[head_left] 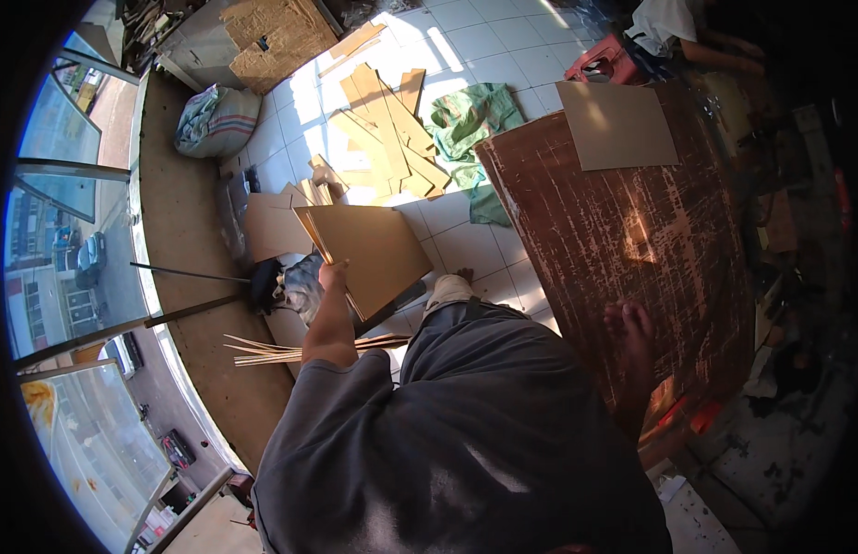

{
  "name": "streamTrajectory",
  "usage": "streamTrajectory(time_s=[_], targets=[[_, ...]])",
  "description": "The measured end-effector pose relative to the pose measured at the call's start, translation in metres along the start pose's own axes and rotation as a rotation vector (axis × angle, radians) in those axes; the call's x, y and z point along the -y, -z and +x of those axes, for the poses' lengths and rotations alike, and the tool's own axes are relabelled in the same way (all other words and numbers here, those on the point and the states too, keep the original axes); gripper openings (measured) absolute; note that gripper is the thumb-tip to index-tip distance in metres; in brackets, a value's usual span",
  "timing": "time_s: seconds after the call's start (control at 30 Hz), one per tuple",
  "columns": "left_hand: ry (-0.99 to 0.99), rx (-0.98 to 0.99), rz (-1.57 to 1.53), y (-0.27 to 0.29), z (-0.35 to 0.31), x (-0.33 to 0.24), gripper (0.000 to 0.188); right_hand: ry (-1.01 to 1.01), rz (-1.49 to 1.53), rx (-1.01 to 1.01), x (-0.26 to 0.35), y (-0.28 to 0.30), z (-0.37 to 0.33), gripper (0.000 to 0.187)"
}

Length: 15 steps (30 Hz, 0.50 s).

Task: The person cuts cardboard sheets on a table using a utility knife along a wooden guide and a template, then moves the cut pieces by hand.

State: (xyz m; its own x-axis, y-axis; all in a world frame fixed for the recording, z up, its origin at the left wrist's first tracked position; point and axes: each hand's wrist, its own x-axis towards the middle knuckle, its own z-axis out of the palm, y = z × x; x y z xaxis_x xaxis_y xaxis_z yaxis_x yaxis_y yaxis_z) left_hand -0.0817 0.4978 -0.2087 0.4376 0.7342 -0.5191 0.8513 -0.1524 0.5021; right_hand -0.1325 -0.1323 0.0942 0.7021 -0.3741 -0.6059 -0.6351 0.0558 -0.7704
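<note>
My left hand (333,275) is closed around the left edge of a stack of square brown boards (374,258). The boards look like thin fibreboard, and they stand tilted low over the tiled floor. My right hand (627,319) rests on the scratched reddish-brown tabletop (577,231), in shadow, with its fingers a little apart and nothing visible in them. A single square brown board (621,129) lies at the far end of that tabletop, away from my right hand.
Loose board strips (383,129) are heaped on the white tiles beside a green cloth (471,115). A stuffed sack (217,120) stands against the low wall at left. Thin strips (290,351) jut out near my left forearm. Another person's arm (715,55) shows at far right.
</note>
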Motion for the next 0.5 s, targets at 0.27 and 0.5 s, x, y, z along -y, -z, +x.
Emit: streamTrajectory(time_s=[0.27, 0.5], targets=[[-0.026, -0.065, -0.024, -0.016, -0.008, -0.008, 0.037, 0.044, 0.033, 0.023, 0.003, -0.007, -0.008, 0.026], [-0.06, -0.14, 0.129, -0.023, -0.002, -0.008, 0.034, 0.044, 0.086, 0.042, -0.006, -0.003, -0.004, 0.023]])
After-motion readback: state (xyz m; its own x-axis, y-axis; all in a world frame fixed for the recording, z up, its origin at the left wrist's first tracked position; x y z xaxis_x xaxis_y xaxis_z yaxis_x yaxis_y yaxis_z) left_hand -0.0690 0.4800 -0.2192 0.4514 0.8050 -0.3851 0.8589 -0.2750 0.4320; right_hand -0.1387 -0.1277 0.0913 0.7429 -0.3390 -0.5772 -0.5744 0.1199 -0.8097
